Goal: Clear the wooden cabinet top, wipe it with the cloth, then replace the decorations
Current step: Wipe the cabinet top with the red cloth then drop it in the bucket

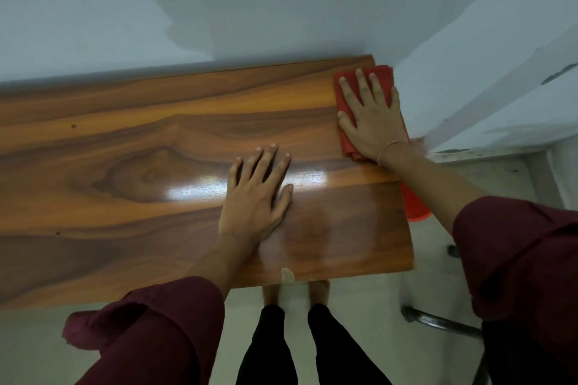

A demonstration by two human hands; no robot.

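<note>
You're wiping: your right hand (372, 125) presses the cloth (385, 72) at the cabinet surface (125, 150)'s far right corner, fingers (361, 84) straight; your left hand (255, 200) rests flat mid-surface, holding nothing. Next, sweep leftward.

Pale blue-grey back wall (281, 9) is running along the far edge of the tabletop (109, 150), with a soft shadow spreading across it. Side wall (516, 25) is meeting it in the right-hand corner. A sloping band (500, 97) is crossing that wall, and a dark chipped mark (560, 73) is showing on it. Light is glaring off the glossy wood as a white patch (194, 189). Pale floor (438, 253) is showing at lower right. A red plastic object (417, 208) is sitting just beside the tabletop's end, and a metal tube (438, 320) is lying nearer.
</note>
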